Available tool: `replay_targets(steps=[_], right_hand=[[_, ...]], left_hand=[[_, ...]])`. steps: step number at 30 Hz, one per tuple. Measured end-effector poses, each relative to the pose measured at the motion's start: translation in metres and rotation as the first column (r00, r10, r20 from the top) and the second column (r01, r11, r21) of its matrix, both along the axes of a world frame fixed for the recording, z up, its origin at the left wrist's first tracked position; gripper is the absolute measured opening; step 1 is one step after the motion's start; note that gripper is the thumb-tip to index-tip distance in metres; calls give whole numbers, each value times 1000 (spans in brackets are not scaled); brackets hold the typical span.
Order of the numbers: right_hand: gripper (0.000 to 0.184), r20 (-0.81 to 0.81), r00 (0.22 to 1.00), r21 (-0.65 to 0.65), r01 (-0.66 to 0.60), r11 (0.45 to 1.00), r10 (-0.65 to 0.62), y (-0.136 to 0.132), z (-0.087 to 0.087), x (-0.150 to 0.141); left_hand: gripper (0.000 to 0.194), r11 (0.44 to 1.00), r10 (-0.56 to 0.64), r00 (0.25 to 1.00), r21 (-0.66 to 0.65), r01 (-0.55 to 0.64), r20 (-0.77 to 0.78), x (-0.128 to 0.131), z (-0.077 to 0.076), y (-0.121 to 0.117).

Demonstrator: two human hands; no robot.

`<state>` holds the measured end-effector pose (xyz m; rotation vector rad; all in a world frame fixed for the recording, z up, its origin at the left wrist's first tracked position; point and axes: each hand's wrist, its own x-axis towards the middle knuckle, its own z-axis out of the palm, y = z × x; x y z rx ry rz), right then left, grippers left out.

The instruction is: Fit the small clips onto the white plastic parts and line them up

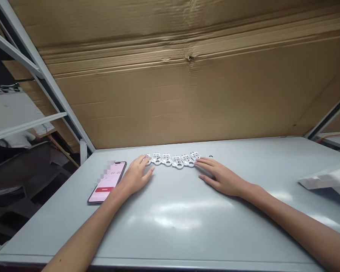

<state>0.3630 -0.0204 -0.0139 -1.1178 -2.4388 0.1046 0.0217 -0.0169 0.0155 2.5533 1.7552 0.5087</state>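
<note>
Several small white plastic parts [172,160] with red dots and round holes lie in a row near the far edge of a grey table [175,219]. My left hand [136,175] rests flat on the table, fingers stretched out, its fingertips touching the row's left end. Flat and open as well, my right hand [219,177] has its fingertips at the row's right end. Neither hand holds anything.
A phone [107,181] with a pink timer screen lies left of my left hand. A tall cardboard sheet [187,83] stands behind the table. White packaging [325,179] sits at the right edge. A metal shelf frame [31,68] rises at the left.
</note>
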Motion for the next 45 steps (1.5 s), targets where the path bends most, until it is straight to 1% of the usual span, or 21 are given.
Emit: replay_targets(steps=[1,3,6,8,10,12,16,19,21,24,26,27,30,33,36,38,42,45], right_hand=[[44,1,1000,11,-12,1000,12,-2,1,-2],[44,6,998,8,-61,998,61,-8,5,-6],[45,18,985,-56,-172,983,173,-19,12,-17],[46,22,975,-103,-219,970,223,-25,14,-22],[46,11,973,-134,-228,964,231,-28,14,-25],[46,-11,975,-148,-219,964,220,-28,13,-26],[42,-52,976,-149,-219,964,213,-26,11,-24],[40,-71,974,-141,-222,965,213,-26,11,-24],[39,-71,974,-142,-223,964,215,-27,11,-24],[39,-69,975,-151,-219,964,211,-27,12,-25],[39,-77,974,-158,-223,962,213,-26,12,-26],[39,-82,973,-163,-227,960,216,-26,13,-26],[38,-107,970,-176,-234,956,218,-24,14,-26],[36,-171,964,-186,-232,955,202,-23,15,-26],[30,-274,948,-184,-214,959,159,-20,17,-29],[23,-323,939,-177,-186,967,122,-18,19,-34],[14,-310,948,-134,-114,984,68,-13,20,-49],[14,-258,965,-81,-76,994,53,-11,15,-58]], left_hand=[[52,999,38,999,9,-38,14,-3,1,4],[54,997,72,997,8,-72,38,-8,1,11],[59,994,109,990,-8,-108,87,-10,-1,22],[61,992,121,987,-41,-118,102,-9,-3,27],[60,991,110,989,-81,-103,98,-8,-5,30],[57,991,108,990,-89,-100,88,-9,-6,32],[53,986,166,983,-42,-163,77,-10,-4,29],[54,983,180,981,20,-182,73,-3,1,18],[54,986,138,985,79,-147,104,9,4,6],[56,995,-45,980,97,27,192,32,5,-12],[57,984,-176,958,71,164,226,48,2,-21],[57,975,-223,944,53,217,241,55,0,-25],[52,949,-298,909,-13,315,292,70,-6,-31],[48,939,-315,901,-41,342,298,78,-10,-30],[53,939,-317,908,-42,340,275,80,-10,-28],[55,938,-327,912,-37,346,246,76,-9,-27],[44,945,-318,934,-22,326,165,61,-7,-24],[41,948,-307,939,-33,315,155,53,-8,-23]])
